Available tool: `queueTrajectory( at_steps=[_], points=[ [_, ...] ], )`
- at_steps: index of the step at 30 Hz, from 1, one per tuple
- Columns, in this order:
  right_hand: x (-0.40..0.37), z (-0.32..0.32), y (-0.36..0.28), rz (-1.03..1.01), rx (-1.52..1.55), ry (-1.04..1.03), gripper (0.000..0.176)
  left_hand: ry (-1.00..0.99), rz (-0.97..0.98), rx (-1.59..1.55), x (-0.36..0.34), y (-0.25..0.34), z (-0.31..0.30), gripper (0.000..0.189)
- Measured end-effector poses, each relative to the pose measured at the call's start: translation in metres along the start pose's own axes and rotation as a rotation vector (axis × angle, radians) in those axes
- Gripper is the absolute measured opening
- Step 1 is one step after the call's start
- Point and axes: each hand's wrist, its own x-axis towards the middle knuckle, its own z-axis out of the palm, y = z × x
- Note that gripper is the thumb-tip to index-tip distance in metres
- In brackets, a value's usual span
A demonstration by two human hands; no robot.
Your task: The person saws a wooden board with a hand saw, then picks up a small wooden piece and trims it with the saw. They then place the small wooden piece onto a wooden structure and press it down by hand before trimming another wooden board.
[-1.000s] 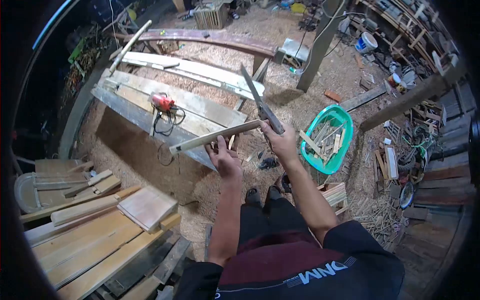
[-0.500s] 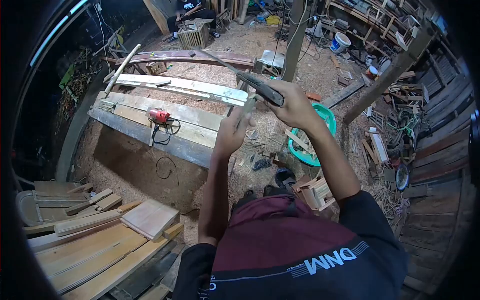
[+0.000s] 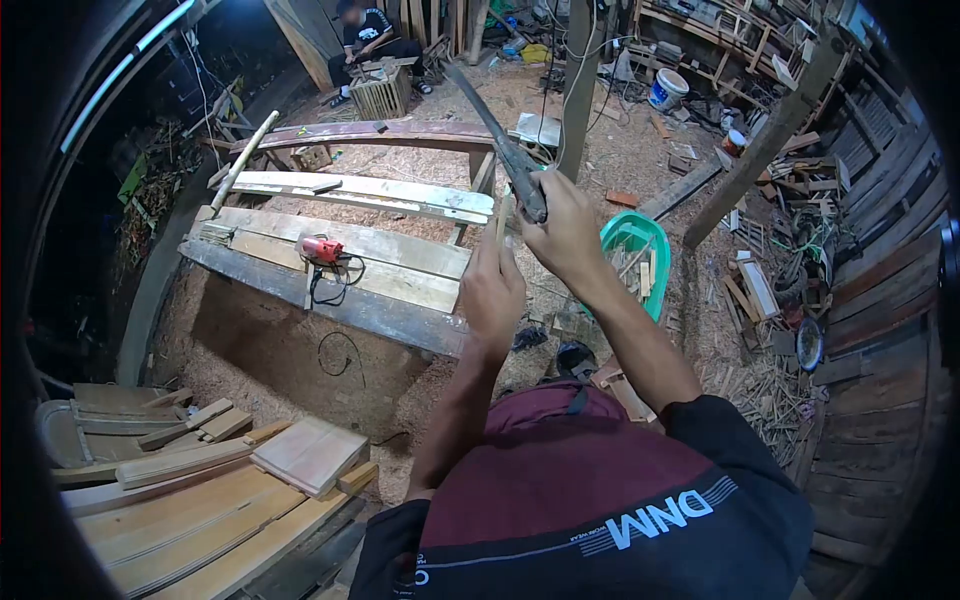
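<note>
My right hand (image 3: 563, 222) is wrapped round the dark handle of a machete (image 3: 487, 118), whose long blade points up and away to the left. Just below it, my left hand (image 3: 492, 298) is closed on a thin wooden stick (image 3: 503, 215) held upright. The stick's upper end is close beside the machete near its handle. Beyond my left hand lies a plank bench (image 3: 400, 245) with a red power tool (image 3: 322, 250) and its black cord on top.
A green basin (image 3: 655, 240) with wood pieces stands right of my hands. Stacked boards (image 3: 190, 510) fill the lower left. A wooden post (image 3: 577, 90) rises ahead. Another person (image 3: 375, 40) sits at the back by a slatted crate (image 3: 378, 98). Wood shavings cover the floor.
The machete has swung to a steeper angle, its tip rising. My left hand has moved right and turned upright with the stick; my right hand has shifted slightly left.
</note>
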Motion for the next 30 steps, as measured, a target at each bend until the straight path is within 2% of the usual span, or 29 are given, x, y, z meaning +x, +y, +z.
queueTrajectory(
  at_steps=[1, 4, 7, 10, 11, 14, 18, 19, 22, 23, 26, 29, 30],
  points=[
    [0.0, 0.006, 0.0, -0.009, 0.019, 0.059, 0.027, 0.004, 0.019, -0.004, 0.0, -0.003, 0.0, 0.031],
    [0.009, 0.0, 0.002, 0.029, 0.14, -0.047, 0.025, -0.179, -0.173, -0.153, 0.006, -0.002, -0.015, 0.03],
    [0.027, -0.027, 0.0, 0.231, 0.399, -0.382, 0.026, -0.505, -0.43, -0.568, 0.018, -0.025, -0.04, 0.035],
    [0.032, -0.029, 0.009, 0.412, 0.79, -0.577, 0.024, -0.653, -0.551, -0.765, 0.025, -0.025, -0.058, 0.045],
    [0.037, -0.033, 0.006, 0.353, 0.701, -0.582, 0.02, -0.705, -0.569, -0.754, 0.029, -0.024, -0.062, 0.048],
    [0.037, -0.028, 0.017, 0.464, 0.795, -0.628, 0.02, -0.744, -0.608, -0.871, 0.032, -0.031, -0.059, 0.049],
    [0.031, -0.007, 0.013, 0.244, 0.578, -0.401, 0.017, -0.673, -0.587, -0.78, 0.032, -0.035, -0.052, 0.051],
    [0.031, -0.008, 0.014, 0.363, 0.682, -0.45, 0.017, -0.677, -0.577, -0.79, 0.033, -0.036, -0.051, 0.051],
    [0.032, -0.008, 0.016, 0.51, 0.94, -0.48, 0.019, -0.741, -0.621, -0.928, 0.033, -0.044, -0.048, 0.051],
    [0.032, -0.009, 0.012, 0.525, 0.943, -0.476, 0.014, -0.768, -0.649, -0.992, 0.033, -0.049, -0.048, 0.051],
    [0.033, -0.004, 0.015, 0.519, 0.911, -0.508, 0.018, -0.91, -0.665, -1.138, 0.036, -0.07, -0.045, 0.055],
    [0.022, 0.03, 0.033, 0.202, 0.662, -0.241, 0.026, -0.821, -0.694, -1.058, 0.038, -0.067, -0.043, 0.052],
    [0.023, 0.029, 0.033, 0.2, 0.586, -0.239, 0.028, -0.766, -0.635, -0.932, 0.039, -0.068, -0.041, 0.051]
  ],
)
